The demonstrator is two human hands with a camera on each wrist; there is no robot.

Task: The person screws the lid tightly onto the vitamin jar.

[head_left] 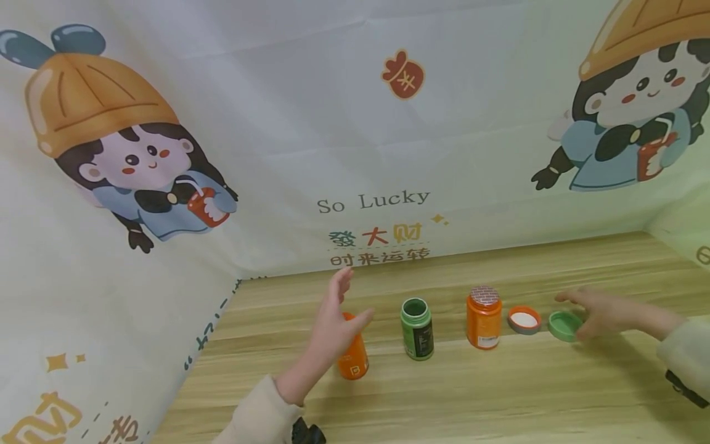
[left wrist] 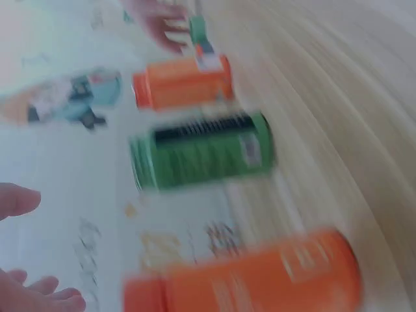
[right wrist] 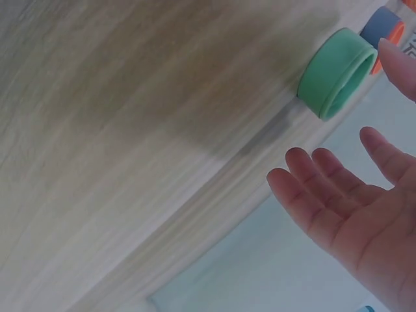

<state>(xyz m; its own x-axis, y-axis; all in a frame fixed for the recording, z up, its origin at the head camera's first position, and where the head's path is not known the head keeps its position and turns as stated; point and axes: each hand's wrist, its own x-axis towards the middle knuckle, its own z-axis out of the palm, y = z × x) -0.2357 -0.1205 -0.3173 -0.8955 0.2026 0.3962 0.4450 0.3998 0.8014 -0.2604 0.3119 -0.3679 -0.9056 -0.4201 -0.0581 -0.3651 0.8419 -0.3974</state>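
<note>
My left hand point(head_left: 331, 320) is held with its fingers spread over an orange bottle point(head_left: 354, 361), partly covering it in the head view. In the left wrist view the fingers and thumb stand apart from that bottle point(left wrist: 260, 276), and nothing is between them. To its right stands an uncapped green jar point(head_left: 417, 333), its dark opening facing up. My right hand point(head_left: 610, 311) reaches in from the right, fingers parted, beside an upturned green lid point(head_left: 564, 327). The right wrist view shows a gap between these fingers and the green lid point(right wrist: 335, 75).
An orange jar point(head_left: 484, 320) with a brick-patterned top stands right of the green one. Next to it lies an orange-rimmed lid point(head_left: 524, 320) with a white inside. A printed cloth point(head_left: 288, 154) hangs behind and beside the wooden tabletop point(head_left: 444, 401).
</note>
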